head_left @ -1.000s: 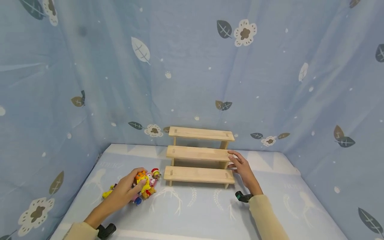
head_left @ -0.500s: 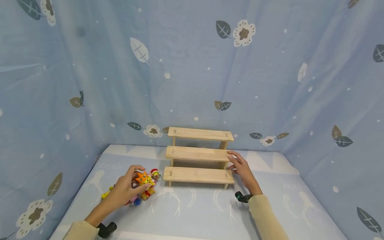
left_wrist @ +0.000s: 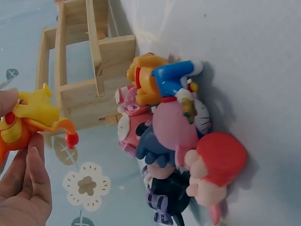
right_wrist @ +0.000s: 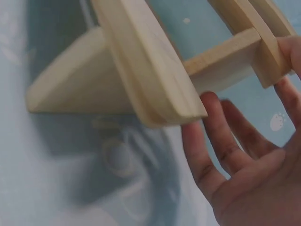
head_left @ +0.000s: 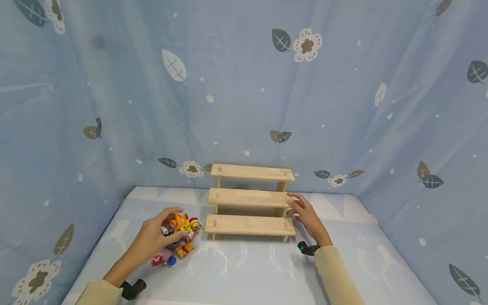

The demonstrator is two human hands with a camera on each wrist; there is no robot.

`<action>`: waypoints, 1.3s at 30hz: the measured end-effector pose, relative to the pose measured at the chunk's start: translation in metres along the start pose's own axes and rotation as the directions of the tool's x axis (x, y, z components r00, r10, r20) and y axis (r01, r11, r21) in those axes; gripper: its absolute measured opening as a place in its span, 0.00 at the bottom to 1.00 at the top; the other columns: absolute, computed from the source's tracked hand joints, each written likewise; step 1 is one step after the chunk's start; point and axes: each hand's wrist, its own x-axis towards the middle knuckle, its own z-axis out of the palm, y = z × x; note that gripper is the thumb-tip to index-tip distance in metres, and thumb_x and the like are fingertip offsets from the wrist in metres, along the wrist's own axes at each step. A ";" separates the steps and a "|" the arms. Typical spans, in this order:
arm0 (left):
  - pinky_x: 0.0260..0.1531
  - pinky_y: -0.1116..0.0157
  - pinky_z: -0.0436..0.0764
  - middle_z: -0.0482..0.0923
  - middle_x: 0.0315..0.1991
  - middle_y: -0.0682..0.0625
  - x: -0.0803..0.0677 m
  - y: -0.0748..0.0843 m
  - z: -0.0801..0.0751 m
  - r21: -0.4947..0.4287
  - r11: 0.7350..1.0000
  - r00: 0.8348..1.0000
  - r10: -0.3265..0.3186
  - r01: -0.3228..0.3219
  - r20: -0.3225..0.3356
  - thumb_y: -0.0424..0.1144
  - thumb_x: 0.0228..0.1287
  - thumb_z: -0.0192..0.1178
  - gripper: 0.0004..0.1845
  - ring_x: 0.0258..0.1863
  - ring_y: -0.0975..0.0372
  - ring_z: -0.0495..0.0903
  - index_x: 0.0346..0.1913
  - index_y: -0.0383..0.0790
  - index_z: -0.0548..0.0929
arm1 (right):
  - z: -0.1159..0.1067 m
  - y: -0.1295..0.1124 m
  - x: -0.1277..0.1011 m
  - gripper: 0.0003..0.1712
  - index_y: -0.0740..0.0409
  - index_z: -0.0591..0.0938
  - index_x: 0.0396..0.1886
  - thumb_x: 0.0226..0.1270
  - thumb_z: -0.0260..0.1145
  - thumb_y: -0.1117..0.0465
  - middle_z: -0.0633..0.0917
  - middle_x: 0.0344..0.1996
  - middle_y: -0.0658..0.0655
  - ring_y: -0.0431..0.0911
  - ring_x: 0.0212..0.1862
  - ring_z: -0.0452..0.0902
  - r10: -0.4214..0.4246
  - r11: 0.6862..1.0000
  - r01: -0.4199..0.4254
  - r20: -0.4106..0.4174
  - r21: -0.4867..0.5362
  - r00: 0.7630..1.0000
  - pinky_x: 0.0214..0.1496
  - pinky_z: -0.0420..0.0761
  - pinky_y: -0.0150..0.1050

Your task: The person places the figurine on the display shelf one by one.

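My left hand point(head_left: 174, 224) pinches a spiky orange and yellow toy figure point(head_left: 180, 221) just above a heap of small colourful figures point(head_left: 170, 253) on the blue sheet. In the left wrist view the held figure point(left_wrist: 29, 121) sits between thumb and fingers point(left_wrist: 29, 186), with the heap point(left_wrist: 175, 141) to its right. A three-step wooden shelf point(head_left: 249, 198) stands in the middle with bare boards. At the shelf's right end my right hand point(head_left: 292, 205) rests with its fingers point(right_wrist: 209, 141) straight against the wood point(right_wrist: 141, 70).
Blue fabric walls printed with leaves and flowers point(head_left: 244, 84) close in the back and both sides. The sheet-covered surface point(head_left: 248, 271) stretches in front of the shelf. Black wrist mounts show at both sleeves.
My left hand has raised the orange and yellow figure off the heap, and the heap now lies a little lower and looser. The right hand stays at the shelf's end.
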 end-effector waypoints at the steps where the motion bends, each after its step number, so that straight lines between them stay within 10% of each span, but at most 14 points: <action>1: 0.36 0.60 0.83 0.85 0.47 0.50 0.000 0.000 -0.001 -0.005 1.000 1.000 -0.004 0.004 -0.005 0.40 0.55 0.80 0.32 0.36 0.60 0.81 0.63 0.48 0.78 | -0.001 0.000 0.001 0.31 0.40 0.71 0.73 0.75 0.64 0.40 0.75 0.63 0.60 0.60 0.53 0.80 0.006 1.000 -0.006 0.011 0.001 1.000 0.47 0.81 0.46; 19: 0.33 0.66 0.81 0.84 0.58 0.49 0.011 -0.001 -0.004 -0.010 0.997 0.997 0.074 -0.074 -0.019 0.43 0.58 0.78 0.32 0.42 0.57 0.82 0.67 0.48 0.82 | -0.006 0.005 0.007 0.32 0.39 0.67 0.74 0.76 0.63 0.41 0.75 0.61 0.60 0.60 0.55 0.76 0.024 0.999 -0.026 0.061 0.033 0.998 0.51 0.80 0.49; 39: 0.42 0.64 0.79 0.85 0.52 0.54 0.025 0.005 -0.008 -0.105 0.994 0.996 -0.046 0.038 -0.073 0.52 0.58 0.77 0.29 0.43 0.61 0.79 0.61 0.53 0.79 | 0.002 0.003 0.005 0.33 0.46 0.67 0.76 0.77 0.64 0.45 0.76 0.63 0.63 0.59 0.59 0.77 -0.001 0.994 -0.003 0.030 0.114 1.000 0.61 0.78 0.58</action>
